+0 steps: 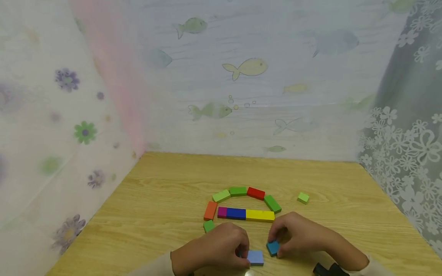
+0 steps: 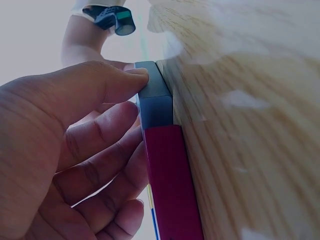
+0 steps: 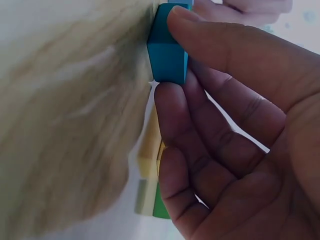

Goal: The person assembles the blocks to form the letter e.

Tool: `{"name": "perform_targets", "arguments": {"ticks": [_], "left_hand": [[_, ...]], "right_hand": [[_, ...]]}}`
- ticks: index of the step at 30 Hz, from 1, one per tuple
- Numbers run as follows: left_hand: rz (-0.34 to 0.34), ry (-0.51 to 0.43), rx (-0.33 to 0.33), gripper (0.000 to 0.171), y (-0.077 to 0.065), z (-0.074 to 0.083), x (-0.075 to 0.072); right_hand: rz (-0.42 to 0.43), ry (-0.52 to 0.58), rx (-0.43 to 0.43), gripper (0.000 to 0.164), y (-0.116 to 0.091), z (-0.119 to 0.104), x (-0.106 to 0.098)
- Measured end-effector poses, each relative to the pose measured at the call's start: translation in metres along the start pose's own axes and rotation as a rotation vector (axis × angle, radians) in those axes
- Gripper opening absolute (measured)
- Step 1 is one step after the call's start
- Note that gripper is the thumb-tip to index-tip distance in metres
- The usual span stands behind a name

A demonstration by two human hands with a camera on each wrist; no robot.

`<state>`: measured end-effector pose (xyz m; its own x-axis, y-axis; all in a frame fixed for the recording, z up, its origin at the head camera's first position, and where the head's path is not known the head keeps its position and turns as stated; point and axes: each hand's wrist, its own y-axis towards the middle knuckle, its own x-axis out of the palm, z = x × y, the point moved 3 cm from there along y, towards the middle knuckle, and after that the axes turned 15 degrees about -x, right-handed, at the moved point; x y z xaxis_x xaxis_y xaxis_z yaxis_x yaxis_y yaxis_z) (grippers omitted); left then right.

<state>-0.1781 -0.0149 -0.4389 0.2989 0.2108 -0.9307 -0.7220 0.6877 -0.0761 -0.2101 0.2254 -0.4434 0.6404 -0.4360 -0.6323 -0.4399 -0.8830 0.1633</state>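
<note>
My left hand (image 1: 219, 245) pinches a light blue block (image 1: 256, 258) near the table's front edge, its thumb on the block's long side. In the left wrist view, a magenta block (image 2: 172, 175) lies end to end with this block; the hand hides it from the head view. Just to the right, my right hand (image 1: 304, 237) grips a blue block (image 1: 272, 248) between thumb and fingers. That block stands tilted close to the light blue one's right end. A green block (image 1: 208, 226) shows partly behind the left hand.
An arch of orange (image 1: 210, 211), green and red (image 1: 256, 193) blocks curves beyond the hands. Inside it lies a straight row of magenta, dark blue (image 1: 236, 214) and yellow (image 1: 260, 215) blocks. One small light green block (image 1: 303, 197) sits apart at right. Patterned curtains surround the wooden table (image 1: 165, 180).
</note>
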Motion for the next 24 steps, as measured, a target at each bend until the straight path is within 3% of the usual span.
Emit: {"name": "perform_targets", "arguments": {"ticks": [24], "left_hand": [[-0.001, -0.006, -0.023, 0.020, 0.000, 0.000, 0.002]], "right_hand": [[-0.043, 0.004, -0.048, 0.026, 0.008, -0.012, 0.014]]}}
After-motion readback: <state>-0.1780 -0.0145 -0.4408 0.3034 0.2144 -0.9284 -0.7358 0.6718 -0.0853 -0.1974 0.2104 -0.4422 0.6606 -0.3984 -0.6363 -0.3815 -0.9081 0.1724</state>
